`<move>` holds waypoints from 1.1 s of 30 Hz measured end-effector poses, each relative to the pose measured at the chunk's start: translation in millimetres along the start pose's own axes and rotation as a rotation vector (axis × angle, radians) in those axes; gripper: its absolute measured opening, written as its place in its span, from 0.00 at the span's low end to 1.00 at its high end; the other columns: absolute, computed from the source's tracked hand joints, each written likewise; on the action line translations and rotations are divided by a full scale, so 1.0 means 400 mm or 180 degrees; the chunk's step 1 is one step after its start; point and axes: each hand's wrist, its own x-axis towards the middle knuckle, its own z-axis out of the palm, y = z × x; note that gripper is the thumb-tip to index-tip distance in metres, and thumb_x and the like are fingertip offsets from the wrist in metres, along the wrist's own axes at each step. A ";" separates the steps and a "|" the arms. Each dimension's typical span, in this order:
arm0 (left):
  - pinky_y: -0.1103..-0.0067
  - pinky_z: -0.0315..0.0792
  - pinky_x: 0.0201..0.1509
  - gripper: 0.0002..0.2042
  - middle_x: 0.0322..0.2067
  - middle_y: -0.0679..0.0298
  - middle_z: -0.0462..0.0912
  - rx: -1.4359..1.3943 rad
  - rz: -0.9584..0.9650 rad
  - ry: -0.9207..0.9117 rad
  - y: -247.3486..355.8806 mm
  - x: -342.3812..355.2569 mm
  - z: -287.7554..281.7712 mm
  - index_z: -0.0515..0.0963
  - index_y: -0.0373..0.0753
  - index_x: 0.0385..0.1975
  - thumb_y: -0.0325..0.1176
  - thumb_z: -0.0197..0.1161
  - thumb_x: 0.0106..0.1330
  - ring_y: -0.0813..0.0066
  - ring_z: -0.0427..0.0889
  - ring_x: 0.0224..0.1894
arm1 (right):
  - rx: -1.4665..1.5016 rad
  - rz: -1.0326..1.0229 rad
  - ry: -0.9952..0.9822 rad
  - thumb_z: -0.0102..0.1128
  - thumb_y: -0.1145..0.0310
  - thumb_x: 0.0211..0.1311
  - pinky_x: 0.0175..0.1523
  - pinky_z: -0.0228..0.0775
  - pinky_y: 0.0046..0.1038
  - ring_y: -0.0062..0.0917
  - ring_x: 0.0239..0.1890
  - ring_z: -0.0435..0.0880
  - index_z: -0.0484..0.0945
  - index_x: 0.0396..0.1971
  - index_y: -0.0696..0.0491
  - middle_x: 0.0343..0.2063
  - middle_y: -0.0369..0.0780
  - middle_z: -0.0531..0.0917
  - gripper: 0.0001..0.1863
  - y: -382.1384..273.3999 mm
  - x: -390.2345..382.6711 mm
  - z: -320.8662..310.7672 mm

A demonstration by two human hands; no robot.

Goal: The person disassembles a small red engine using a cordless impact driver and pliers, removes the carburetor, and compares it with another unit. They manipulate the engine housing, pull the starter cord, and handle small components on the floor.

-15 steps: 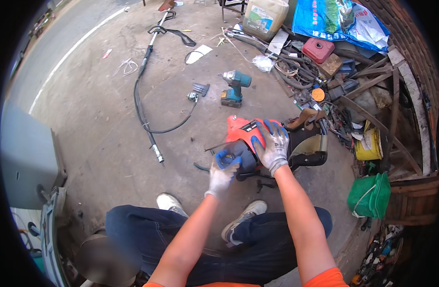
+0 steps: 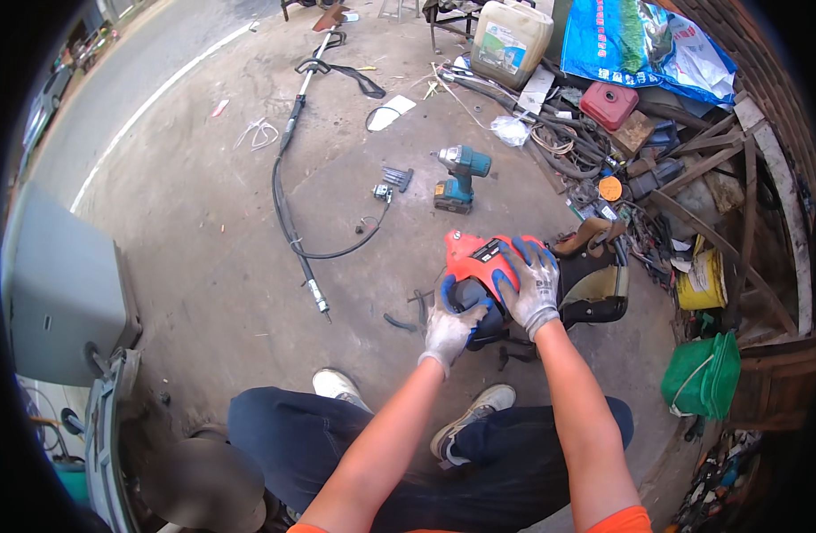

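Note:
A small engine with a red-orange cover point(image 2: 473, 256) and a dark body sits on the concrete floor in front of my feet. My right hand point(image 2: 530, 286), in a grey and blue work glove, lies flat on top of the red cover and presses down on it. My left hand point(image 2: 449, 326), gloved the same way, grips the dark lower front of the engine. A tan and black harness pad point(image 2: 594, 282) lies right behind the engine, to its right.
A teal cordless impact driver point(image 2: 459, 178) stands farther out, with small metal parts point(image 2: 392, 183) beside it. A long black shaft and cable point(image 2: 294, 191) stretches across the floor to the left. Cans, hoses and scrap pile up at right, near a green basket point(image 2: 703, 375).
Both hands stay on the engine; my left hand has shifted slightly lower on the dark body. Nothing else has moved.

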 end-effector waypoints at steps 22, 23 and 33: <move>0.72 0.75 0.52 0.23 0.44 0.54 0.83 -0.0392 0.0253 -0.0050 -0.090 -0.004 -0.027 0.74 0.37 0.54 0.29 0.65 0.56 0.64 0.82 0.46 | 0.0495 0.0046 0.0257 0.60 0.58 0.58 0.71 0.53 0.46 0.44 0.60 0.72 0.81 0.53 0.41 0.59 0.44 0.76 0.21 0.044 -0.007 0.023; 0.71 0.74 0.54 0.23 0.46 0.53 0.83 -0.0595 0.0118 -0.0087 -0.087 -0.020 -0.042 0.74 0.37 0.55 0.28 0.63 0.56 0.63 0.82 0.48 | 0.0450 0.0037 0.0282 0.60 0.58 0.58 0.70 0.53 0.46 0.44 0.60 0.72 0.81 0.53 0.41 0.59 0.44 0.76 0.21 0.049 -0.004 0.025; 0.79 0.75 0.49 0.30 0.46 0.59 0.83 -0.0383 -0.0005 0.0465 -0.240 -0.022 -0.099 0.73 0.37 0.60 0.14 0.47 0.53 0.74 0.81 0.44 | 0.0495 -0.0191 0.0355 0.61 0.61 0.57 0.68 0.58 0.46 0.44 0.59 0.73 0.81 0.52 0.43 0.56 0.44 0.77 0.20 0.020 0.006 0.010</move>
